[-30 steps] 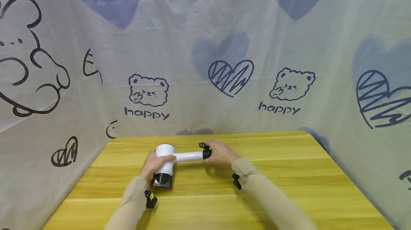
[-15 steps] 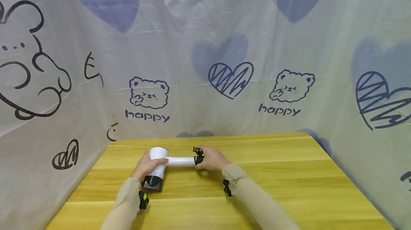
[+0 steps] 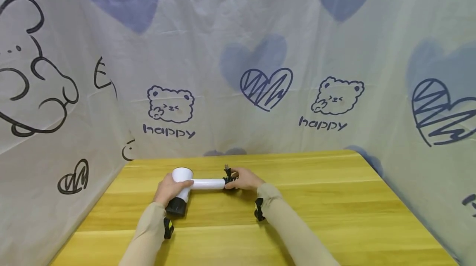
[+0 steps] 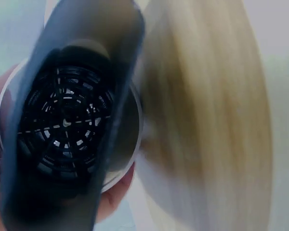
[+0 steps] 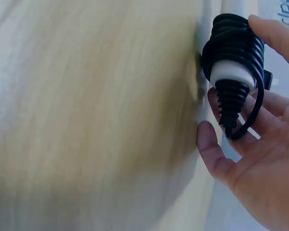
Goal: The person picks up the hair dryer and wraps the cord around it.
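A white hair dryer point(image 3: 208, 184) lies across the head view, barrel at left and handle stretching right. My left hand point(image 3: 168, 189) grips its barrel, thumb over the top towards the handle. The black nozzle point(image 3: 176, 207) faces me; in the left wrist view the grille point(image 4: 66, 122) shows inside it. Black power cord point(image 5: 233, 45) is wound in a tight coil round the handle's end. My right hand point(image 3: 246, 179) holds that coiled end, with the thumb on the coil and fingers behind it in the right wrist view. The plug point(image 3: 227, 169) sticks up beside the fingers.
A yellow wood-grain table point(image 3: 316, 200) lies beneath both hands. White cloth point(image 3: 230, 18) with hearts and bear drawings hangs behind it and along both sides.
Both hands and the hair dryer have shifted left. The plug has tipped upright at the right fingers, and the nozzle has turned so that its face looks darker.
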`<state>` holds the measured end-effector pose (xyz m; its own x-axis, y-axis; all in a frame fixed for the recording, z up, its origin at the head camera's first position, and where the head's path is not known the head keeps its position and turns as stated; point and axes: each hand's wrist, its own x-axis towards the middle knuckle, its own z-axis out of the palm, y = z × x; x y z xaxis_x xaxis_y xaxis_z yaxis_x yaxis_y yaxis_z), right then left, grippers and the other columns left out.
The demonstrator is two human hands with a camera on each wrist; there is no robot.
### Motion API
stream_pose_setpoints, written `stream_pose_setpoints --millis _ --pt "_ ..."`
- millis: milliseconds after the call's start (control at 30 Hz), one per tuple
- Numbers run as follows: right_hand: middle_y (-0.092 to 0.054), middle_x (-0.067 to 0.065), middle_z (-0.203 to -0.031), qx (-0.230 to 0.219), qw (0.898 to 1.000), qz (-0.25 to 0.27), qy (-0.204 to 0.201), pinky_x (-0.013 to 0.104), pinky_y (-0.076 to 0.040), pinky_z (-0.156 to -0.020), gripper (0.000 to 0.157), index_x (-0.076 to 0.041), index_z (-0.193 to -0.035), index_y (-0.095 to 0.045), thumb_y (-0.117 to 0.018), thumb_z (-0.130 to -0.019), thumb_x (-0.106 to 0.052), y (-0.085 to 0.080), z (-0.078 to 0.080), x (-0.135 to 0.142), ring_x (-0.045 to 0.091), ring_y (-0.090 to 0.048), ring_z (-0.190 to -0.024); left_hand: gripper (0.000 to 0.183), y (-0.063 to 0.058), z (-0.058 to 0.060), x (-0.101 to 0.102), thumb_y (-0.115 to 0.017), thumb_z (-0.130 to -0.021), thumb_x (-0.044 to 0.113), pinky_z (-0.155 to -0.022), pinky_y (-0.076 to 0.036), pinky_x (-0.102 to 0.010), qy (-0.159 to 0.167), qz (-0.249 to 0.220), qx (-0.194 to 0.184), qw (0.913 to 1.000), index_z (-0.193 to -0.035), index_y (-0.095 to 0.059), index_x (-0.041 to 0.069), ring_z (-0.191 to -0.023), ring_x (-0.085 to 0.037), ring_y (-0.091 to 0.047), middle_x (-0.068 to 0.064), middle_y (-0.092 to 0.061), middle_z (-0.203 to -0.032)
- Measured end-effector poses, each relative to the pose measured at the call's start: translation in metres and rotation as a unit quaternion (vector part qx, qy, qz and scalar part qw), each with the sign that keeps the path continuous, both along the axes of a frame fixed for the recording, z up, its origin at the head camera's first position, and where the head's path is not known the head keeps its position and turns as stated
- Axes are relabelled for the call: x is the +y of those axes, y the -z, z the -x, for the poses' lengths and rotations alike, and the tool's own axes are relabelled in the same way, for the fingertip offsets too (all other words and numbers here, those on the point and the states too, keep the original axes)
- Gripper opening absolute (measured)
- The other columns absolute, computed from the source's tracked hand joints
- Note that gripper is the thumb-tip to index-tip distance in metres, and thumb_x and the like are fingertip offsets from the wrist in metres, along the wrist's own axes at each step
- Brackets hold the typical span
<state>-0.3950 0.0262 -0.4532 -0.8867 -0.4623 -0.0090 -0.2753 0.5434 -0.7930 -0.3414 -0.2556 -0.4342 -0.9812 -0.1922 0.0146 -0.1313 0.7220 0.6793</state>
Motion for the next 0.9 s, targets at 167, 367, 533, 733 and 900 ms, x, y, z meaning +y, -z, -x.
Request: stream_pose_setpoints --millis 167,367,533,733,900 --pt "-0.059 0.018 -0.132 -0.023 1.0 -0.005 0.004 0.044 -0.049 -0.099 0.073 -0.006 -0.146 -0.043 -0.073 -0.087 -0.036 0.0 0.003 0.002 0.029 -0.058 -0.116 0.071 -0.006 0.0 0.002 -0.073 -0.079 0.047 -0.066 -0.048 -0.034 -0.01 0.017 -0.013 0.9997 -0.122 -0.054 -0.007 -0.084 -0.031 -0.06 -0.023 -0.064 -0.105" --pt "-0.047 0.017 -0.147 -0.03 0.999 -0.013 0.01 0.05 -0.04 -0.11 0.067 -0.004 -0.146 -0.043 -0.049 -0.099 -0.051 0.0 0.002 0.009 0.035 -0.046 -0.134 0.072 -0.009 -0.002 0.003 -0.071 -0.08 0.053 -0.062 -0.045 -0.03 -0.012 0.027 -0.016 0.9994 -0.119 -0.055 -0.006 -0.082 -0.03 -0.06 -0.022 -0.064 -0.102" --pt "-0.065 0.016 -0.12 -0.036 0.999 -0.01 0.027 0.047 -0.041 -0.108 0.065 -0.01 -0.146 -0.046 -0.032 -0.102 -0.056 0.004 0.003 0.021 0.024 -0.064 -0.083 0.082 -0.011 -0.003 0.004 -0.065 -0.082 0.06 -0.067 -0.047 -0.034 -0.024 0.038 -0.015 0.9989 -0.126 -0.048 -0.007 -0.086 -0.032 -0.059 -0.025 -0.061 -0.108" --pt "-0.066 0.016 -0.109 -0.02 0.999 -0.024 0.022 0.044 -0.049 -0.095 0.064 -0.005 -0.135 -0.056 -0.03 -0.103 -0.054 0.0 0.001 0.041 0.017 -0.057 -0.078 0.085 -0.016 -0.005 0.019 -0.058 -0.089 0.059 -0.086 -0.047 -0.061 -0.019 0.109 0.044 0.9928 -0.138 -0.04 -0.008 -0.108 -0.049 -0.056 -0.035 -0.055 -0.122" --pt "-0.063 0.019 -0.123 0.02 0.997 -0.069 0.017 0.047 -0.046 -0.101 0.058 0.0 -0.131 -0.057 -0.03 -0.106 -0.045 -0.004 -0.005 0.061 0.031 -0.061 -0.11 0.085 -0.017 -0.008 0.038 -0.054 -0.093 0.058 -0.104 -0.032 -0.069 0.004 0.126 0.101 0.9868 -0.148 -0.032 -0.002 -0.129 -0.051 -0.041 -0.035 -0.044 -0.14"
